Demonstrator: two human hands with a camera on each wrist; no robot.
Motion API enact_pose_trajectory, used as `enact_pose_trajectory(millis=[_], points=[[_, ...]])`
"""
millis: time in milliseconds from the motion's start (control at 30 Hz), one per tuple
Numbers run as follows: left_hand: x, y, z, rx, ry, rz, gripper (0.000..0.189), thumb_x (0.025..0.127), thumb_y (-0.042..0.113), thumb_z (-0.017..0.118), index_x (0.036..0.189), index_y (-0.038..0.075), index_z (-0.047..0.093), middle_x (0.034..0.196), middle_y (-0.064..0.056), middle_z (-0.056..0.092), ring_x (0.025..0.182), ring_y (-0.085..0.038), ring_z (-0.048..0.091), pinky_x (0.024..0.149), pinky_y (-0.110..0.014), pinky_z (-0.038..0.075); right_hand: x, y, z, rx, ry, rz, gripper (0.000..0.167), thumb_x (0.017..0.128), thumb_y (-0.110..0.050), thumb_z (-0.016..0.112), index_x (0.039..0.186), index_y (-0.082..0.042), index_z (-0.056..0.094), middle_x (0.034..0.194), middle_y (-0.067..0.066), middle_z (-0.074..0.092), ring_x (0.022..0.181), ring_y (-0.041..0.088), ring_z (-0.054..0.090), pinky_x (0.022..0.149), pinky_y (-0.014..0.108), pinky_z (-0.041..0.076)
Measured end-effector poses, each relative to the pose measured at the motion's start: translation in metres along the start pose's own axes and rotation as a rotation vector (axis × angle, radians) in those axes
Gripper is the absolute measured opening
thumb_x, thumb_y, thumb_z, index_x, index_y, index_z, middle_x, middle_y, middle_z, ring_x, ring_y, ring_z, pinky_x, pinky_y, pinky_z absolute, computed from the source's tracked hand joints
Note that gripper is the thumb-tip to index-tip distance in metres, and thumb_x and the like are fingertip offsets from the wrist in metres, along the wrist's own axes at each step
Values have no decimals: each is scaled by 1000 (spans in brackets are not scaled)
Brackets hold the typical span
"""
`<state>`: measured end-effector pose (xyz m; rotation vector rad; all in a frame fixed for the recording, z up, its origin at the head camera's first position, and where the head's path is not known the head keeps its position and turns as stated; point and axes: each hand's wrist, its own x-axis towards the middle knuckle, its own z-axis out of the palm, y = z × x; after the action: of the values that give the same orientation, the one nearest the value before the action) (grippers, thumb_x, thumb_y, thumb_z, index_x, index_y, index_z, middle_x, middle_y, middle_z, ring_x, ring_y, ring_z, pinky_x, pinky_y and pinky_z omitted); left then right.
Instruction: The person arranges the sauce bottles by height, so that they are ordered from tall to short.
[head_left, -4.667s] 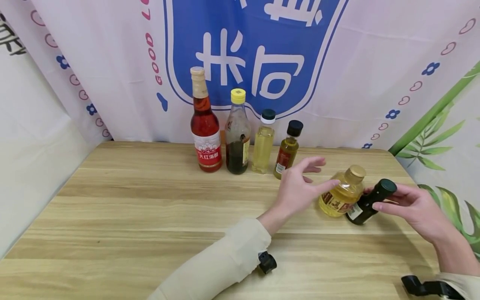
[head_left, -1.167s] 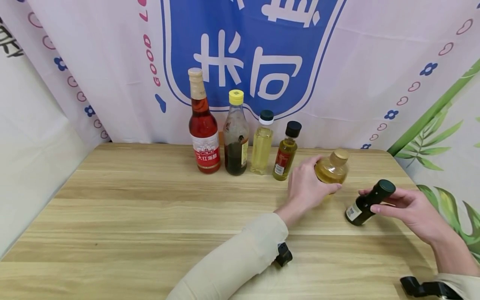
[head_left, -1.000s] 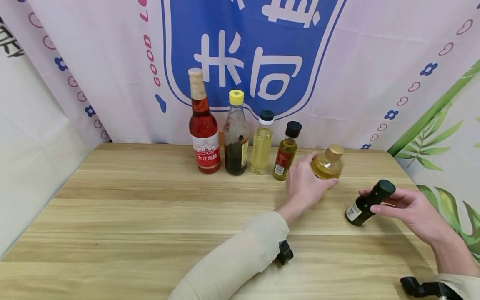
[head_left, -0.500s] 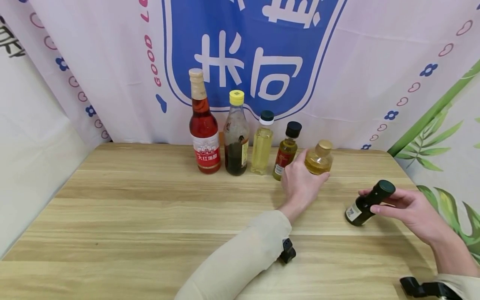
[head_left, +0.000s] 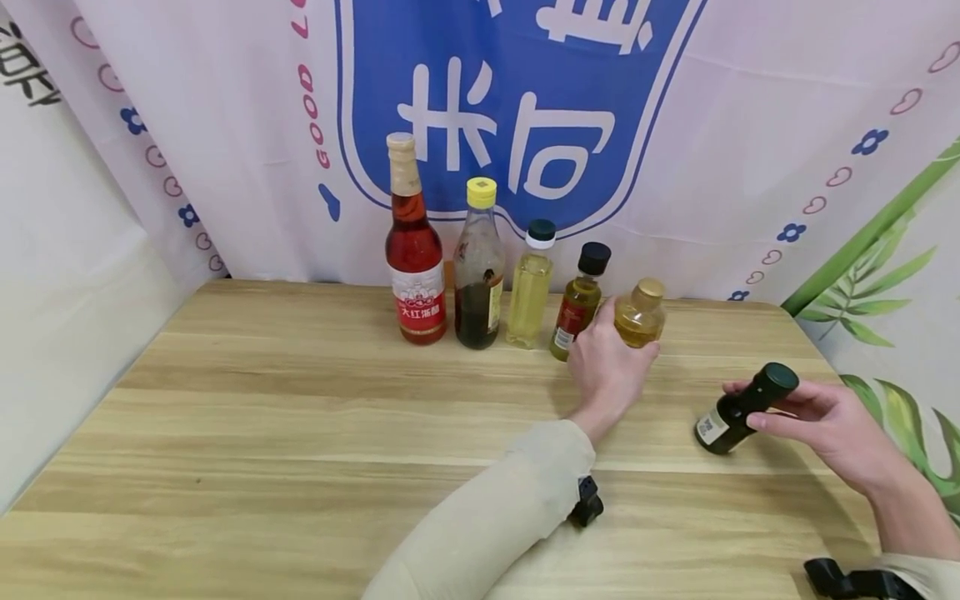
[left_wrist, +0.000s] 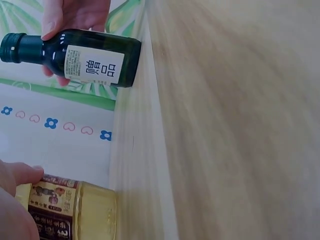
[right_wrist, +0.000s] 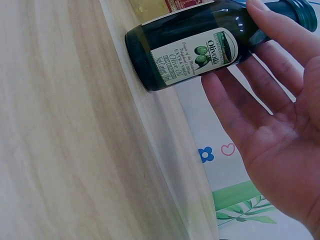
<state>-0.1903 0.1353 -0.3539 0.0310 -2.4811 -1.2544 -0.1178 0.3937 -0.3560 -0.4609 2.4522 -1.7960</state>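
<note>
My left hand [head_left: 609,371] grips a squat bottle of yellow cooking oil [head_left: 640,319] with a gold cap, at the right end of a row of bottles. In the left wrist view the thumb lies over the label of this oil bottle [left_wrist: 97,212]. Nearer the front right, my right hand [head_left: 840,429] holds a small dark green olive oil bottle [head_left: 738,417] around its upper part. The right wrist view shows its "Extra Virgin Olive Oil" label on the olive oil bottle [right_wrist: 195,52], with thumb and fingers on either side. Its base is down at the tabletop.
Along the back stand a tall red vinegar bottle [head_left: 417,275], a yellow-capped bottle of dark sauce [head_left: 477,292], a pale oil bottle [head_left: 530,292] and a small black-capped bottle [head_left: 576,312]. Behind the wooden table [head_left: 300,433] hangs a printed curtain [head_left: 255,142].
The left hand has taken hold of the gold-capped oil bottle and moved it back and left, away from the olive oil bottle, to beside the black-capped one. The right hand has stayed in place.
</note>
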Motion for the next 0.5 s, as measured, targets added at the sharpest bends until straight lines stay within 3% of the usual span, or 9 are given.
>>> enact_pose_trajectory(millis=[500], points=[[-4,4,8,-49,54,-68,78,80,33,95,148,18,60,136,-3,75,112,-27,77,93,-39,62,0,3,-1,-18,7,-11,45,94,18,65,138,8,64,129,-5,78,119,2,72,92,14,58]])
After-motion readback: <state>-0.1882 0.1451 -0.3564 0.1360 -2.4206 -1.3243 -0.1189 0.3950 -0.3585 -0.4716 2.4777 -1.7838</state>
